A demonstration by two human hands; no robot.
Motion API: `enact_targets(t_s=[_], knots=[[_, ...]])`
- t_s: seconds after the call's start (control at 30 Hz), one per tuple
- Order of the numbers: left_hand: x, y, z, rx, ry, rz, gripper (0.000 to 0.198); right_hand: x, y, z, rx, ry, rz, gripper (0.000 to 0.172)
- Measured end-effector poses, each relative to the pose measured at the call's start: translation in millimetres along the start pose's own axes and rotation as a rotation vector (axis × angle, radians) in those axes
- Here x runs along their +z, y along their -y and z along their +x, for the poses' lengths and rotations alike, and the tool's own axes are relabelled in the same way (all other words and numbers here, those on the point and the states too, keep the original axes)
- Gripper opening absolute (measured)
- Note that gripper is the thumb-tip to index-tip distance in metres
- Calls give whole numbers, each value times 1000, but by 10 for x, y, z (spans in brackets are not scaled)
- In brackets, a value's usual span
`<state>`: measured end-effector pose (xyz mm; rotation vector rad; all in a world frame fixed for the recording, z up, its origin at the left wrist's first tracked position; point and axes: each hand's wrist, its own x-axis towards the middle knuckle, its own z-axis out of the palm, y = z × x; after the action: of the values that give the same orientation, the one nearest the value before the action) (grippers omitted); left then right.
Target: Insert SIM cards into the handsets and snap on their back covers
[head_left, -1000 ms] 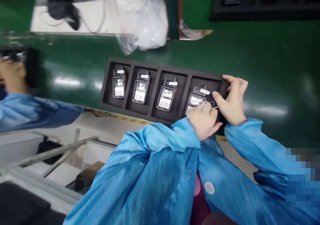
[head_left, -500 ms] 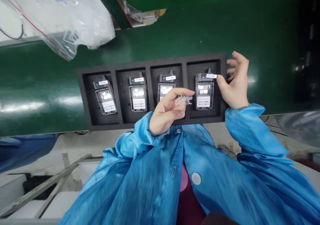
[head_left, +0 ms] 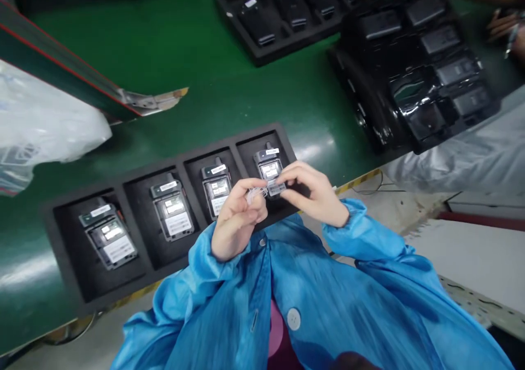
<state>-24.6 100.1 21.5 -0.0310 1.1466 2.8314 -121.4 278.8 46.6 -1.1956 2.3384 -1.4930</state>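
Observation:
My left hand (head_left: 240, 214) is closed around a small bunch of thin, clear-white plastic strips or frames (head_left: 256, 194), which stick out past the fingertips. Close beside it, my right hand (head_left: 311, 189) has its thumb and fingers drawn together over the lower part of the rightmost handset (head_left: 268, 168); whatever lies in that pinch is too small to make out. This handset and three others, such as the one at far left (head_left: 110, 236), lie back up in compartments of a black foam tray (head_left: 118, 189). Each has a stubby antenna, an open back and white labels.
Across the green table (head_left: 172, 52) sits another foam tray (head_left: 274, 58) of dark handsets. A glossy black plastic tray (head_left: 369, 69) with dark blocks stands at the right, near other people's hands (head_left: 502, 25). A plastic bag (head_left: 53, 123) and metal bracket (head_left: 151, 102) are at left.
The view has swung right, bringing the far trays in. My right hand has left the tray's right edge and moved in beside my left hand, which still holds the plastic pieces.

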Motion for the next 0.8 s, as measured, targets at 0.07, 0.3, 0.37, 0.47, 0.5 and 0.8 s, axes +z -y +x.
enact_targets(t_s=[0.07,0.3,0.37,0.47,0.5,0.8], knots=[[57,6,13,-5,-11,11,39,82,49,6,2,67,77,15],[89,30,-3,42,0,-14,44,162,65,37,69,55,117,13],[73,37,-14,34,-15,-14,46,163,83,37,81,50,109,17],[66,42,-35,5,-47,-4,48,167,129,46,58,80,107,15],[66,44,-42,-2,-51,0,48,170,144,54,49,82,105,15],[31,62,-101,-22,-18,15,65,249,218,179,105,74,-5,11]])
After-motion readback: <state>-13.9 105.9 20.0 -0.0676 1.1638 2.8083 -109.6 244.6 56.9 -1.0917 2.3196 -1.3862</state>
